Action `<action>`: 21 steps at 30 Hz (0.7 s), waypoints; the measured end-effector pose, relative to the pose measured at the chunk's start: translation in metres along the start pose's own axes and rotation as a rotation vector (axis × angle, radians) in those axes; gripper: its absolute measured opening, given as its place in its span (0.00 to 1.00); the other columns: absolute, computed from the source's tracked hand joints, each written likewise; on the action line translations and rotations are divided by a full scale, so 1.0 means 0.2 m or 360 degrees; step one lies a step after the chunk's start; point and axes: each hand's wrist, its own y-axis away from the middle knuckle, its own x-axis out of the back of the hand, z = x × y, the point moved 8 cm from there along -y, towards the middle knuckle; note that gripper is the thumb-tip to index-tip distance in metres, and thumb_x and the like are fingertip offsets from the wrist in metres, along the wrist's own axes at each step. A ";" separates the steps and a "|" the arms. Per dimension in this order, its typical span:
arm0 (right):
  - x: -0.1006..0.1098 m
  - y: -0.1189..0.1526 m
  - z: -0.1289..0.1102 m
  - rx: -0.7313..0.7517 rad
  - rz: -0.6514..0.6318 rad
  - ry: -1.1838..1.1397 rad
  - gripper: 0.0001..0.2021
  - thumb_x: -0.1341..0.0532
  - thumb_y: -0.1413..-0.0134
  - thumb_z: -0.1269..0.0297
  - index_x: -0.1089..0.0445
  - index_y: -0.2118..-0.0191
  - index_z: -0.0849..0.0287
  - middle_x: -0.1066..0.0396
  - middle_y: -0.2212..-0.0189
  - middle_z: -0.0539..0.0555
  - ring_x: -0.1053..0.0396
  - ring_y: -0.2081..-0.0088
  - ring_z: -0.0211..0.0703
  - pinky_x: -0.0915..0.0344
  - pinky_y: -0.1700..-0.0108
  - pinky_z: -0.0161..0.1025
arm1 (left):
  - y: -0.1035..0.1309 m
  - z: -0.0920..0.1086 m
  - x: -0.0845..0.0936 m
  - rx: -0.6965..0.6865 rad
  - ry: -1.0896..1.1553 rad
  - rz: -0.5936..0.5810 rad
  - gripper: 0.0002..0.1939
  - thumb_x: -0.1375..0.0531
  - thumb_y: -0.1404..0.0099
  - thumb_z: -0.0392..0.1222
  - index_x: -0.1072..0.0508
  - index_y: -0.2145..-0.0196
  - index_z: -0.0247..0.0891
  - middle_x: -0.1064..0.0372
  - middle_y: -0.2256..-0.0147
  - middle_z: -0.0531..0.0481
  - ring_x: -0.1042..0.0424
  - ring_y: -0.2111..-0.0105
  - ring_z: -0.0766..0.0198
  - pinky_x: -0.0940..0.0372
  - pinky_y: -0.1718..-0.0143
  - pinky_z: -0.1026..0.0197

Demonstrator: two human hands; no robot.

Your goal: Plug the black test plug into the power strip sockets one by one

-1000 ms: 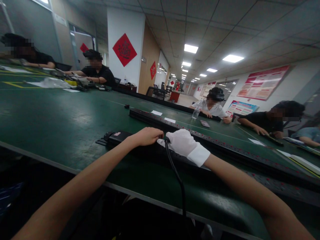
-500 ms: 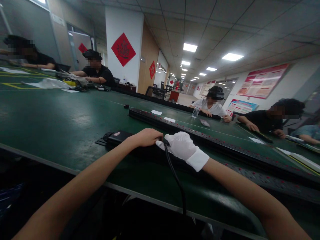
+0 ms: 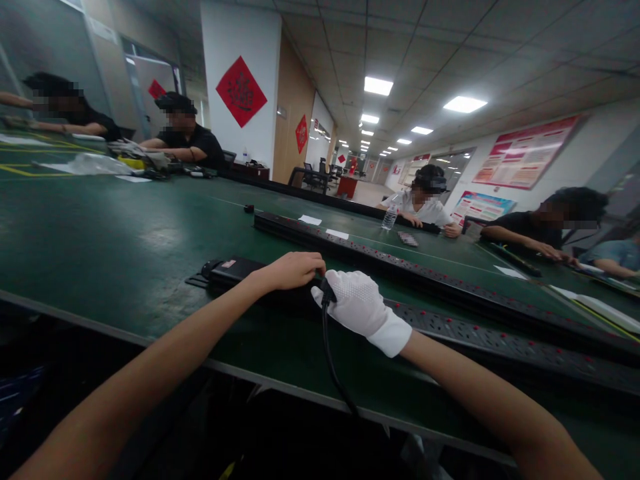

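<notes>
A long black power strip (image 3: 237, 268) lies near the front of the green table, with a switch-like end at its left. My bare left hand (image 3: 294, 270) rests over it, fingers bent round its body; the thumb is hidden. My right hand (image 3: 357, 301), in a white dotted glove, is closed on a black plug (image 3: 327, 291) just above the strip, beside my left fingertips. From the plug a black cable (image 3: 330, 360) hangs down past the table's front edge. Whether the plug's front touches a socket is hidden by the glove.
A second long power strip (image 3: 350, 250) runs behind the first. Farther back are paper slips (image 3: 311, 219), a water bottle (image 3: 389, 215) and a clear plastic bag (image 3: 97, 163). Several people sit round the table, one in white (image 3: 425, 208) across from me. The table's front edge (image 3: 280, 388) is close.
My right hand has tipped and moved slightly down and left with the plug, showing more sockets. The cable has swung left. My left hand stays on the strip; the view has shifted slightly.
</notes>
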 end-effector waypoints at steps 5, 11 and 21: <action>-0.01 0.00 0.00 0.0005 -0.0013 -0.0030 0.18 0.55 0.40 0.53 0.35 0.64 0.60 0.30 0.71 0.54 0.35 0.71 0.41 0.48 0.68 0.36 | 0.00 0.00 0.00 -0.0022 0.0006 0.0016 0.14 0.52 0.46 0.26 0.31 0.67 0.38 0.33 0.64 0.50 0.34 0.63 0.63 0.42 0.64 0.63; -0.01 0.00 0.00 0.0010 0.0027 -0.0052 0.16 0.53 0.41 0.54 0.35 0.62 0.60 0.30 0.70 0.54 0.34 0.70 0.41 0.48 0.67 0.36 | 0.00 0.00 0.00 0.0000 -0.0031 0.0030 0.16 0.50 0.48 0.25 0.30 0.66 0.39 0.32 0.68 0.51 0.34 0.67 0.64 0.43 0.68 0.64; 0.00 0.01 0.00 0.0019 0.0095 -0.0004 0.15 0.52 0.41 0.55 0.36 0.66 0.60 0.31 0.73 0.53 0.36 0.73 0.40 0.51 0.70 0.36 | 0.00 -0.04 0.04 0.0184 -0.0154 0.0180 0.15 0.50 0.47 0.27 0.27 0.70 0.41 0.30 0.72 0.53 0.33 0.70 0.65 0.44 0.70 0.65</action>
